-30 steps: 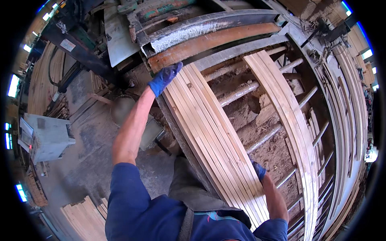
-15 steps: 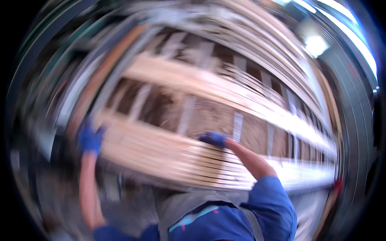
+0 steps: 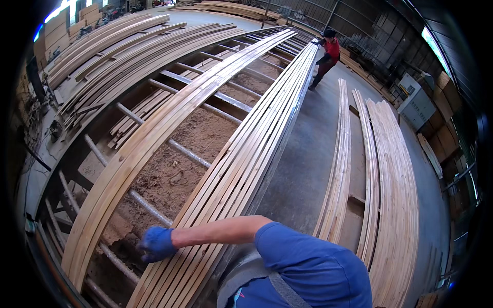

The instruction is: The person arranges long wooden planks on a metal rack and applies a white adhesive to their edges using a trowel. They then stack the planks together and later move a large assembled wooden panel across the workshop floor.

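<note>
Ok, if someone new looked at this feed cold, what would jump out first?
First, the long bundle of pale wooden slats running from the lower middle away to the far top, lying on a metal roller frame over sawdust. Next, a blue-gloved hand resting on the near end of that bundle at lower left; which hand it is cannot be told. Far off at the top, a person in red stands at the bundle's other end.

My other hand is out of the frame. The long pale wooden slats (image 3: 241, 169) under my blue-gloved hand (image 3: 156, 244) run off the bottom edge. The red-shirted person's (image 3: 328, 56) hands, top centre, are too small to tell.
</note>
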A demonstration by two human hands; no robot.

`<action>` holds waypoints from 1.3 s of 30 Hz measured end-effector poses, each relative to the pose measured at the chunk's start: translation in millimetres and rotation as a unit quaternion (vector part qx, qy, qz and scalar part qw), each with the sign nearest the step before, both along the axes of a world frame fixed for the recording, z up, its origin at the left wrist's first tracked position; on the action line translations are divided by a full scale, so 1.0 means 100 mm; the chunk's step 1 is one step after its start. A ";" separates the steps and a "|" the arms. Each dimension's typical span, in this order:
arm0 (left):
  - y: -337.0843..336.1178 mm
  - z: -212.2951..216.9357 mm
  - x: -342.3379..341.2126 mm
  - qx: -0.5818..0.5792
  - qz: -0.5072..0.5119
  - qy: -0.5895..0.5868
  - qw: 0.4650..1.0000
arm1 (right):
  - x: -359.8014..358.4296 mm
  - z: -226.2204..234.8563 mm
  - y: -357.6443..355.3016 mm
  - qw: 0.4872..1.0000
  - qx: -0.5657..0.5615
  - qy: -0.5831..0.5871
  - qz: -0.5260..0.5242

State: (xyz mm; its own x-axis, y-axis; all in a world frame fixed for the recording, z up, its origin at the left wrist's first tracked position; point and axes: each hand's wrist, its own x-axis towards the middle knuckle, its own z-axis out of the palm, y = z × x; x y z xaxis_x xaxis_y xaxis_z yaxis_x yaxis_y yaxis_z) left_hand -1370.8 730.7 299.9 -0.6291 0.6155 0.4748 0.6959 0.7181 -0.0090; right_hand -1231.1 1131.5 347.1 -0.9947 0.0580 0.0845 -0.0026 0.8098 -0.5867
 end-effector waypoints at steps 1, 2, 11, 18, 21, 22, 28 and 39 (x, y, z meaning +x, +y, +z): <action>-0.02 -0.02 -0.03 -0.028 0.024 -0.001 0.999 | 0.06 -0.01 0.03 1.000 0.014 -0.018 0.011; -0.04 -0.04 -0.07 -0.056 0.049 -0.003 0.997 | 0.12 -0.06 0.02 0.999 0.028 -0.036 0.023; -0.17 -0.32 -0.28 -0.005 0.091 -0.080 0.993 | -0.10 -0.11 0.16 0.962 0.016 -0.245 0.118; -0.76 -1.07 -0.67 0.293 0.091 -0.320 0.896 | -0.64 -0.25 0.32 0.861 -0.054 -0.421 0.280; 0.14 0.09 -0.01 0.044 -0.029 -0.007 0.999 | -0.52 -0.72 0.48 0.822 -0.171 -0.479 0.254; 0.09 0.11 -0.03 0.028 -0.031 -0.008 0.999 | -0.56 -0.82 0.44 0.792 -0.229 -0.517 0.232; 0.21 0.20 0.07 0.034 0.024 -0.077 0.996 | -0.47 -0.49 0.41 0.760 -0.282 -0.540 0.228; 1.16 0.60 -1.33 -0.012 -0.116 -0.594 0.796 | -0.75 -0.14 0.51 0.834 -0.166 -0.471 0.235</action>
